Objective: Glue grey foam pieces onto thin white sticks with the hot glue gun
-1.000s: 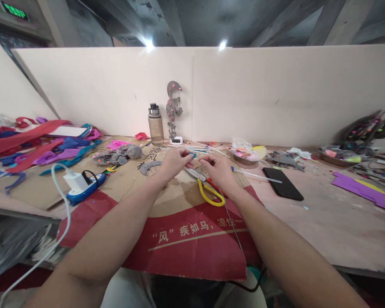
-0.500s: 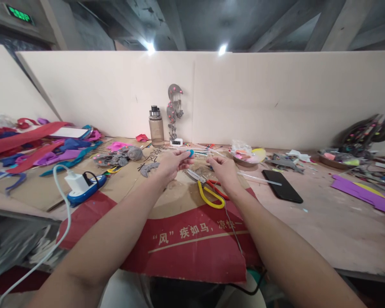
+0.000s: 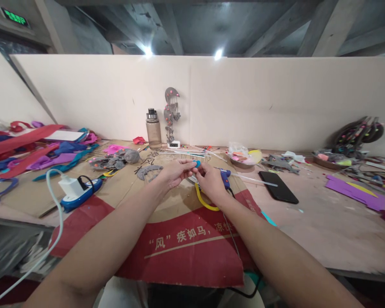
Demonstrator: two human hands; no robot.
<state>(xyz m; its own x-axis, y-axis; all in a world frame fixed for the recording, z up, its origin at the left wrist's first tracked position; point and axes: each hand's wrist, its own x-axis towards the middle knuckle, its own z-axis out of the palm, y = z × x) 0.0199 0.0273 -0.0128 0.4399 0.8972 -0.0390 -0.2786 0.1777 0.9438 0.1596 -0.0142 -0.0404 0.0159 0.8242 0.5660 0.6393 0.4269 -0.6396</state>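
Note:
My left hand (image 3: 177, 173) is closed in a pinch on a small blue piece (image 3: 197, 163), which looks like felt. My right hand (image 3: 210, 183) meets it there, thumb and fingers pressed together at the lower edge of the piece. Below the hands lie scissors with a yellow handle (image 3: 204, 202), partly covered by my right hand. A blue glue gun (image 3: 225, 178) shows just beyond my right hand, its rear end towards a clear glue stick (image 3: 255, 179). A grey felt crescent (image 3: 147, 172) lies left of my left hand.
Brown and red cardboard (image 3: 186, 256) covers the table's front. A black phone (image 3: 278, 187) lies right; a blue power strip (image 3: 83, 196) with a white cable sits left. At the back stand a bottle (image 3: 154, 132), a small clock (image 3: 173, 145) and a bowl of scraps (image 3: 242, 161).
My hands have come together; my right hand moved left to the blue piece. The glue gun and a turquoise strip have come into view beside my right arm. The view shifted slightly.

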